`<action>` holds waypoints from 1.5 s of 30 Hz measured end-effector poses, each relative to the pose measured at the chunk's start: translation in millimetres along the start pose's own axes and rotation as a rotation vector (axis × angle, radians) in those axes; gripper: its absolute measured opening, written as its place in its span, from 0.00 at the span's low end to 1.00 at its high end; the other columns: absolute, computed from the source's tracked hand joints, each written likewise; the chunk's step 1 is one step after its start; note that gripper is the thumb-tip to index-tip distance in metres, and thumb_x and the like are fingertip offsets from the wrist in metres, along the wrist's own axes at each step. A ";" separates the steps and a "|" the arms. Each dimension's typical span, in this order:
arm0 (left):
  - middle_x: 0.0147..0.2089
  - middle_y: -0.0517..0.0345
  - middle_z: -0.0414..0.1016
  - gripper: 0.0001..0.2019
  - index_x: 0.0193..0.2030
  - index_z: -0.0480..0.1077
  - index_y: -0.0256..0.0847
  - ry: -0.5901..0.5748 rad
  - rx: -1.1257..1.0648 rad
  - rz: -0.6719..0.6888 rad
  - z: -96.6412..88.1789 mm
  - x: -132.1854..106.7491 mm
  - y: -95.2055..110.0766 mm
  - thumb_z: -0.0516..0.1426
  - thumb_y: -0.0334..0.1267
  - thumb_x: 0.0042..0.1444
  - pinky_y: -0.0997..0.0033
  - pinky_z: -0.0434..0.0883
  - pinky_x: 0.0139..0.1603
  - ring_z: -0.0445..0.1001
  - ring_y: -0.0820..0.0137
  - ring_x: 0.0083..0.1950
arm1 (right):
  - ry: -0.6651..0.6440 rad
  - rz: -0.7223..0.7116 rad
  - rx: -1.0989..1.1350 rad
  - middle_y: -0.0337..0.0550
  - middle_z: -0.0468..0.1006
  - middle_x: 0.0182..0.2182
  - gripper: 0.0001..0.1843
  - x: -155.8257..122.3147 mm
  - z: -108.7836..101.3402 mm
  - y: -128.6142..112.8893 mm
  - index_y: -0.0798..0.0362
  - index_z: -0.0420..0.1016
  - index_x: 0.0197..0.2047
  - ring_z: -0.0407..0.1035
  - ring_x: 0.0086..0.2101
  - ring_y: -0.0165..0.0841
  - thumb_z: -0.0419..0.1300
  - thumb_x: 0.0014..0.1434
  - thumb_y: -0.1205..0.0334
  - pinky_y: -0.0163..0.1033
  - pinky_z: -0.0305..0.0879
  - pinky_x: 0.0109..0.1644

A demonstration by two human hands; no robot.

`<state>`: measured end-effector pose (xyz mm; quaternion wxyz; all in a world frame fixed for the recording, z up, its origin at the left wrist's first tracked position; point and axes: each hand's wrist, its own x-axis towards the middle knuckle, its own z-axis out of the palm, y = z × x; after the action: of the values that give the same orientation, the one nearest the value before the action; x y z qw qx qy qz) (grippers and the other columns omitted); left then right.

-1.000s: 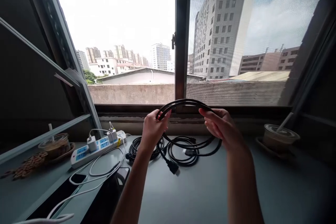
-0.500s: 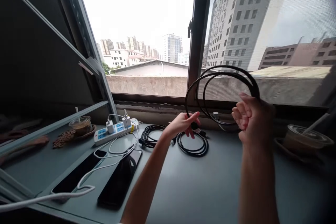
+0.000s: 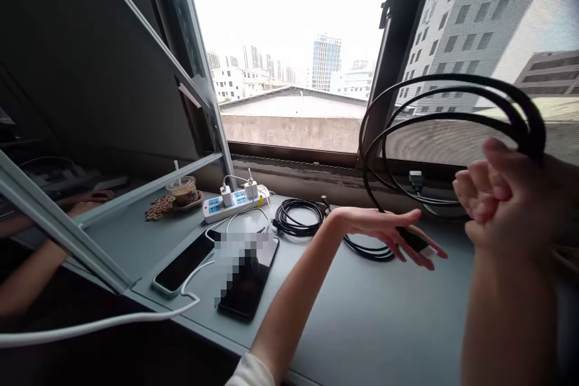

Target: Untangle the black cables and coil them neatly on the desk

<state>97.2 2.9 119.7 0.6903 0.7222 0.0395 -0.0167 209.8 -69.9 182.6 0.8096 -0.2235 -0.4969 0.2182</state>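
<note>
My right hand (image 3: 502,199), raised at the right, is closed around a bundle of black cable (image 3: 534,117). Wide loops of it arch leftward in front of the window. My left hand (image 3: 384,226) hovers over the table, palm down with fingers stretched, and the cable's black plug (image 3: 412,240) with a pale tip sits between them. A grey connector (image 3: 415,180) hangs beneath the loops. Under the left hand lies a coil of black cable (image 3: 371,251), partly hidden by it. Another black coil (image 3: 294,229) rests to its left.
A white power strip (image 3: 212,214) with two chargers stands near the window sill. Two phones (image 3: 185,262) and a white cord (image 3: 113,319) lie in front. A drink cup (image 3: 184,193) stands behind the metal frame (image 3: 102,259). A forearm (image 3: 31,280) shows at far left.
The view has swung left, so the table things appear farther right. My left hand's fingers have straightened out around the plug. The right hand still grips the loops.
</note>
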 end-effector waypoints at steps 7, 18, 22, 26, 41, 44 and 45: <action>0.39 0.48 0.75 0.24 0.40 0.72 0.32 0.408 -0.322 0.408 -3.1 2.5 -2.1 0.43 0.49 0.61 0.67 0.66 0.50 0.74 0.65 0.45 | 0.024 0.100 0.072 0.28 0.47 0.04 0.20 2.7 5.1 16.3 0.53 0.49 0.10 0.39 0.07 0.20 0.55 0.44 0.70 0.31 0.32 0.11; 0.21 0.60 0.72 0.14 0.33 0.57 0.40 1.179 -0.161 0.701 5.9 7.3 16.8 0.47 0.49 0.59 0.74 0.67 0.27 0.71 0.71 0.21 | 0.013 0.427 0.224 0.31 0.57 0.09 0.14 18.6 -7.9 32.9 0.54 0.57 0.16 0.49 0.10 0.20 0.55 0.48 0.61 0.28 0.50 0.14; 0.16 0.63 0.69 0.11 0.33 0.58 0.39 1.303 0.315 0.558 1.0 -28.3 25.0 0.47 0.45 0.60 0.75 0.68 0.27 0.71 0.72 0.20 | 0.042 0.261 -0.095 0.31 0.65 0.15 0.11 21.9 -19.0 41.5 0.54 0.70 0.30 0.50 0.10 0.19 0.63 0.45 0.58 0.28 0.51 0.12; 0.15 0.66 0.66 0.09 0.31 0.57 0.40 1.357 0.394 0.410 -9.3 -49.7 23.3 0.48 0.41 0.59 0.76 0.68 0.25 0.72 0.71 0.21 | -0.062 0.036 -0.387 0.41 0.74 0.34 0.36 22.0 -22.4 53.5 0.48 0.61 0.56 0.59 0.14 0.23 0.66 0.43 0.58 0.30 0.54 0.10; 0.13 0.59 0.61 0.27 0.12 0.48 0.40 0.998 0.143 0.324 10.6 -60.6 37.5 0.49 0.49 0.58 0.77 0.64 0.28 0.68 0.76 0.20 | -0.065 -0.357 -0.638 0.43 0.75 0.38 0.29 26.1 -28.4 60.7 0.48 0.68 0.54 0.62 0.27 0.26 0.63 0.49 0.51 0.33 0.63 0.29; 0.12 0.66 0.50 0.24 0.13 0.52 0.39 0.958 -0.089 0.427 8.8 -57.0 36.1 0.54 0.43 0.56 0.80 0.57 0.19 0.56 0.82 0.14 | -0.037 -0.340 -0.640 0.44 0.76 0.37 0.25 26.4 -29.3 63.8 0.50 0.71 0.51 0.67 0.32 0.30 0.62 0.50 0.52 0.35 0.63 0.32; 0.12 0.68 0.46 0.21 0.15 0.56 0.38 0.931 -0.199 0.469 7.7 -56.2 35.9 0.55 0.43 0.55 0.81 0.54 0.17 0.53 0.82 0.13 | -0.025 -0.336 -0.652 0.44 0.76 0.37 0.24 26.6 -29.8 64.6 0.50 0.71 0.51 0.67 0.32 0.31 0.62 0.51 0.53 0.35 0.64 0.32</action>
<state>44.3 -8.2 159.6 0.6500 0.5737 0.1808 0.4644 239.1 -6.9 151.9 0.7145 -0.3822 -0.5798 -0.0849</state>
